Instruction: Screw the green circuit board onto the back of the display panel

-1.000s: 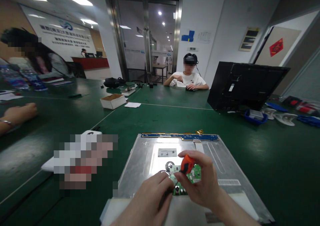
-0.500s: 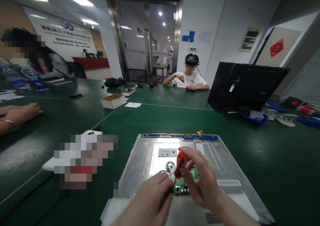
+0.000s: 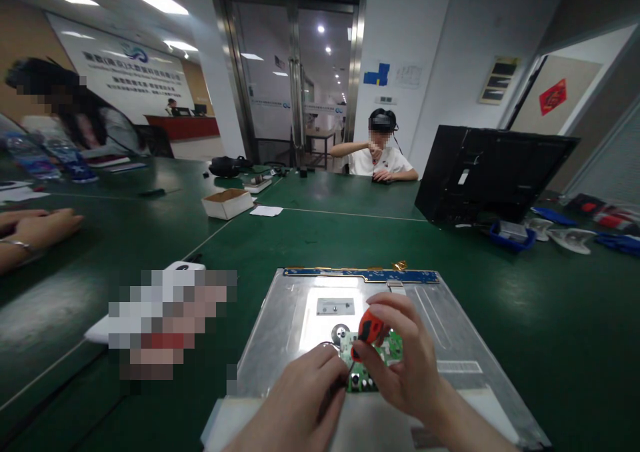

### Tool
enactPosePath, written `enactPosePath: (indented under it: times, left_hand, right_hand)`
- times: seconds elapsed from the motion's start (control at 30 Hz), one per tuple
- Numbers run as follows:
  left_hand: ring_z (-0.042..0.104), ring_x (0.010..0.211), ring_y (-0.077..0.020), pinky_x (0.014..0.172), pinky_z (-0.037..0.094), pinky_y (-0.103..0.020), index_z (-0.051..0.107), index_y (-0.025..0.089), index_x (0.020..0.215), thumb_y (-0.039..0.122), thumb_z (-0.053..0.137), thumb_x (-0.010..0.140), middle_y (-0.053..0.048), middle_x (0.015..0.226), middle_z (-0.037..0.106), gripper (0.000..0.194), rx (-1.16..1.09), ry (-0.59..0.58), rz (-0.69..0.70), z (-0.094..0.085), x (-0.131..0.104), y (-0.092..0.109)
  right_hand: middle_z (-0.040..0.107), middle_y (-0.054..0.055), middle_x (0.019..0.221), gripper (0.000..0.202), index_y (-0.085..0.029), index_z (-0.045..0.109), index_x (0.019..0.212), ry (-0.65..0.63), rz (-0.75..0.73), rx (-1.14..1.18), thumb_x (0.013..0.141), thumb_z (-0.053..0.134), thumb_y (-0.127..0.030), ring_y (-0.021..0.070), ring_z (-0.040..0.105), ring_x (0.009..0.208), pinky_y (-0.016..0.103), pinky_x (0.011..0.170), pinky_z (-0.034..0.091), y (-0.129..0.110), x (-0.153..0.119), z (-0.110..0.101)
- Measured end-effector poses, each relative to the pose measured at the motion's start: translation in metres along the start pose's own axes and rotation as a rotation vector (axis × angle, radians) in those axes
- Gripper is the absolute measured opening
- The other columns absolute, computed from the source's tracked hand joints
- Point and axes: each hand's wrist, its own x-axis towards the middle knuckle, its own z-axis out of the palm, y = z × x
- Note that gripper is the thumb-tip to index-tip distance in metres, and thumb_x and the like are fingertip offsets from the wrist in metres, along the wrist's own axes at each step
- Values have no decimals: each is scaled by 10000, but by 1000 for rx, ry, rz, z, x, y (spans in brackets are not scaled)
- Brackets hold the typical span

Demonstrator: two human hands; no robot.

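A red and black screwdriver [image 3: 369, 329] is in my right hand [image 3: 413, 359], its handle pinched between thumb and fingers and leaning to the right. The thin shaft points down to the left edge of a green circuit board [image 3: 393, 345]. My left hand [image 3: 310, 389] is closed at that same edge, fingers by the screwdriver's tip; what they grip, if anything, is hidden. Under the board lies a silver metal display panel [image 3: 285, 325], with a narrow blue circuit strip [image 3: 330, 274] along its far edge.
A blurred-out white device [image 3: 165, 305] lies at left. Beyond are an open white box [image 3: 227, 203] and a black monitor [image 3: 495, 172]. A blue tray [image 3: 513, 235] sits by the monitor. One co-worker [image 3: 383, 159] sits opposite; another's hands [image 3: 45, 229] rest at left.
The screwdriver handle has tipped to the right, and my right hand has shifted slightly with it. My left hand stays in place. The co-worker opposite has raised one hand.
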Motion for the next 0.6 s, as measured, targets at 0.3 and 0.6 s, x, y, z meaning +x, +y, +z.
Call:
enactPosePath:
  times: [0.3, 0.6]
  left_hand:
    - [604, 892, -216, 719, 488, -290, 575, 213, 972, 76, 474, 875, -64, 987, 641, 196, -3, -3, -14, 0, 0, -1]
    - [613, 898, -209, 777, 510, -286, 598, 217, 983, 62, 477, 853, -67, 999, 642, 236, -21, -8, -15, -1, 0, 1]
  right_hand:
    - [622, 143, 1208, 556, -204, 370, 1437, -94, 76, 63, 905, 491, -98, 191, 662, 839, 302, 570, 566, 1, -8, -2]
    - [633, 66, 994, 459, -241, 404, 1303, 47, 44, 41, 891, 589, -165, 200, 663, 866, 329, 664, 585, 1, -3, 4]
